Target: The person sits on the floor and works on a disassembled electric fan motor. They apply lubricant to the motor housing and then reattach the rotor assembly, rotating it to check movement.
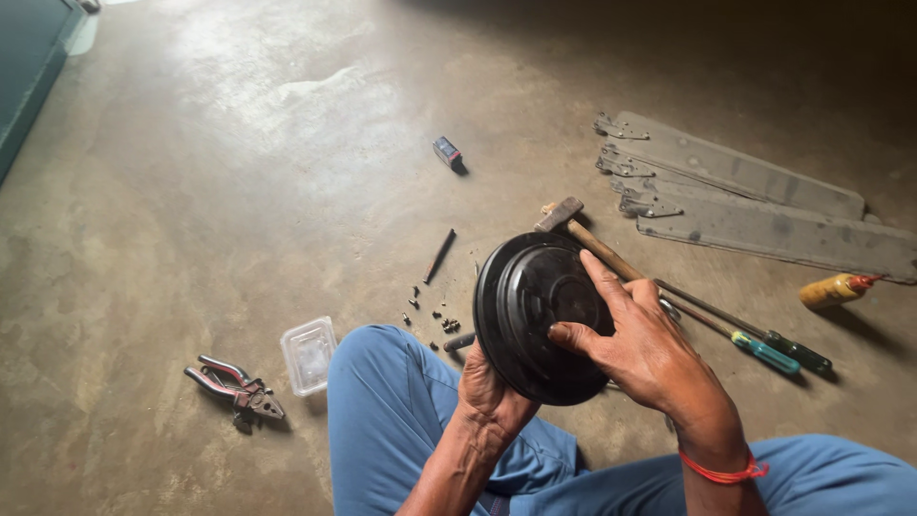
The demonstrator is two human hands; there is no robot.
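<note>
Disc (535, 315), black, round, domed, held on edge above the lap at centre frame. Left hand (489, 387) under it at 7 o'clock, fingers hidden behind the rim, seemingly wrapped on the disc's back. Right hand (640, 349) at the disc's 3 o'clock, fingers (604, 279) spread across the face, thumb pressed on the front, clamped on the disc. Red band (726, 471) round the right wrist. Blue trousers (392, 411) below, knees bent. Floor (191, 172) bare concrete. Hammer (573, 225) at 12 o'clock of the disc, its handle running behind it toward 4 o'clock. Two screwdrivers (778, 352) at 3 o'clock, lying side by side, handles green. Yellow bottle (833, 289) with red tip further out at 3 o'clock. Grey fan blades (745, 196) stacked at 1 o'clock. Small screws (439, 317) scattered at 9 o'clock, just beside the knee; dark rod (439, 255) near them at 10 o'clock. Small box (446, 151) at 11 o'clock, well apart. Clear tub (309, 355) at 9 o'clock, pliers (234, 387) beyond it, red-handled.
</note>
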